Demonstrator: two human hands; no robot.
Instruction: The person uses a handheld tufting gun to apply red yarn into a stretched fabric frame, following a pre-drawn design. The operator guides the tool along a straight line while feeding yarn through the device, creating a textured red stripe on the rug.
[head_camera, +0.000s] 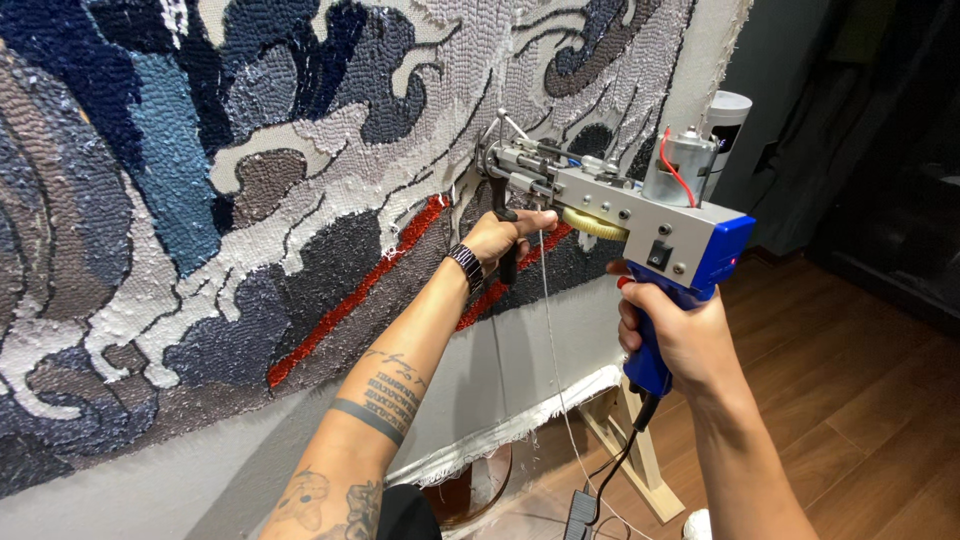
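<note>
Tufting gun (610, 205) pressed to the rug cloth (300, 200); left hand (505, 238) closed on its front handle, right hand (680, 335) wrapped round the blue grip; loose yarn (548, 320) could snag; tilting risks tearing.

A: Tufting gun (640, 205)?
B: Matt grey metal body with bare screws, glossy blue plastic grip at 5 o'clock, shiny steel motor can on top, yellow plastic gear. Front handle is black, looks rubbery.

A: Rug cloth (300, 200)?
B: Woven backing, rough looped yarn, matt; frayed edge at 6 o'clock.

A: Anything else?
B: Floor (860, 400) is smooth brown wood, slight sheen. Frame leg (640, 460) is raw pale wood. Wristband (465, 266) is dark, links look metal.
</note>
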